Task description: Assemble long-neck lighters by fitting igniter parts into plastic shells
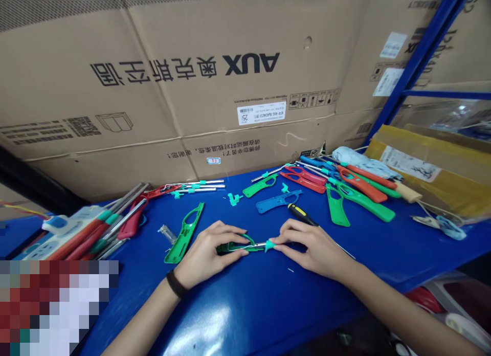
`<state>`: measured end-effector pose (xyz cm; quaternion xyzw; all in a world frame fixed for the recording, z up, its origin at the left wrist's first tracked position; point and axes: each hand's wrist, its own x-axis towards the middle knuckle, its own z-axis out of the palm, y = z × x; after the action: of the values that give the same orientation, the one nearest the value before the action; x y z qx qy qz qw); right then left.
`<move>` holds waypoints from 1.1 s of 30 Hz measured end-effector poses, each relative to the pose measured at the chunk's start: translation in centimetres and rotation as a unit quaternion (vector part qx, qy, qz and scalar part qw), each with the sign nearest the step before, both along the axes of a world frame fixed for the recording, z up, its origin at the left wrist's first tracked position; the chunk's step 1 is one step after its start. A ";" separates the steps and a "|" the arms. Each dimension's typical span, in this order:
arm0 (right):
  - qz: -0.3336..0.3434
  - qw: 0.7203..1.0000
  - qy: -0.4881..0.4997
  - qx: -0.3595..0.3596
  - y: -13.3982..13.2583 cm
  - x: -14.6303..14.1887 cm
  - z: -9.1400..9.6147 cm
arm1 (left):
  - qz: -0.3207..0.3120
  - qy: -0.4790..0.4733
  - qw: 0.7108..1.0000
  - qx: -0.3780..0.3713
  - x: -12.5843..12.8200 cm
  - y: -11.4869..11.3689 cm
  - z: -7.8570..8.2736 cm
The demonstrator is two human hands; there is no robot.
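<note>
On the blue table (249, 299), my left hand (209, 253) is closed around a green plastic lighter handle (238, 246). My right hand (312, 246) pinches the teal collar (269, 245) and the short metal tube at the handle's front end. Both hands rest low on the table surface, fingers curled. A black-and-yellow screwdriver (301, 214) lies just behind my right hand. An open green handle shell (186, 233) lies to the left of my left hand, with a small metal part (168, 234) beside it.
Red, green and blue handle shells (345, 192) are piled at the back right, and a blue shell (278, 201) lies mid-table. Assembled lighters with metal tubes (111, 223) lie at the left by a white power strip (57, 228). Large cardboard boxes (184, 90) wall off the back. A blue shelf post (418, 59) stands right.
</note>
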<state>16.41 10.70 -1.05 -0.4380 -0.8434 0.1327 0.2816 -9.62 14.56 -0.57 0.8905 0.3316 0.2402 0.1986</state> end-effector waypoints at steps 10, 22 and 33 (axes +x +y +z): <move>-0.002 1.000 -0.005 -0.026 -0.1 0.0 -0.1 | -0.003 0.003 1.000 0.011 -0.1 0.1 -0.1; -0.016 0.999 -0.010 -0.038 0.2 0.2 0.1 | -0.013 0.009 1.000 0.026 -0.1 0.0 0.0; -0.013 0.992 -0.081 0.093 -0.1 0.1 0.0 | -0.058 0.072 0.990 0.110 0.3 -0.4 -0.1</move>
<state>16.53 10.62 -1.05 -0.4305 -0.8663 0.0140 0.2532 -9.30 14.18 -0.64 0.9395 0.2644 0.1988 0.0886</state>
